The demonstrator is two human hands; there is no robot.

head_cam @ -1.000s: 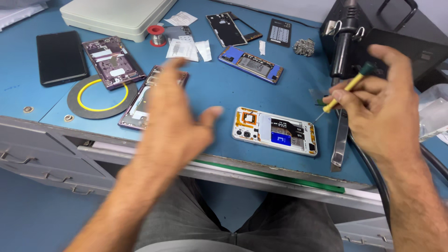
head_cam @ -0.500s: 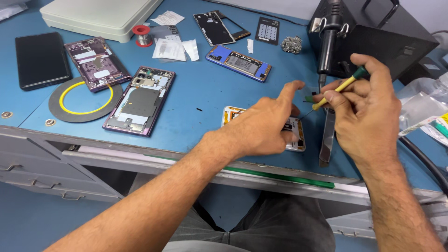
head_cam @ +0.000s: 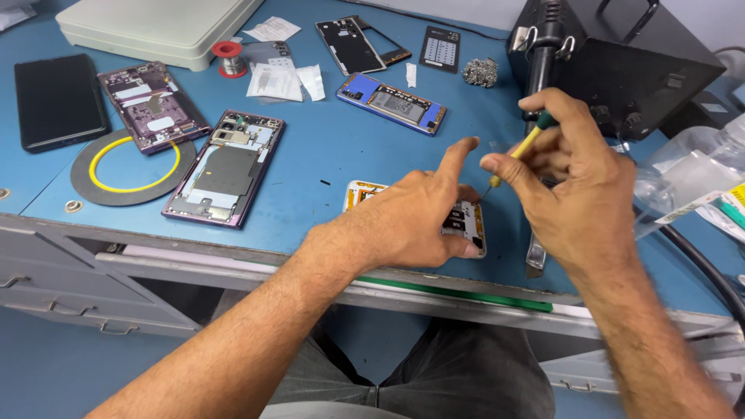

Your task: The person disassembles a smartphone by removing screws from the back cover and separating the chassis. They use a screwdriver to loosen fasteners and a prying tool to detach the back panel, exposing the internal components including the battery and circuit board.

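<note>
Fingers of right hand (head_cam: 578, 186) pinching slim yellow screwdriver (head_cam: 518, 151) — left hand (head_cam: 411, 221) loosely spread, pressing flat white opened phone (head_cam: 466, 225)

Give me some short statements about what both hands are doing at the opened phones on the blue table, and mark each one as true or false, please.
1. The left hand rests on the white opened phone near the table edge. True.
2. The right hand holds a red-handled hammer. False: it pinches a thin yellow screwdriver with a green cap.
3. The purple opened phone lies left of the left hand, untouched. True.
4. The solder spool stands on top of the black box. False: it stands on the blue table, beside the white flat device.
5. The screwdriver tip points down toward the white phone. True.
</note>
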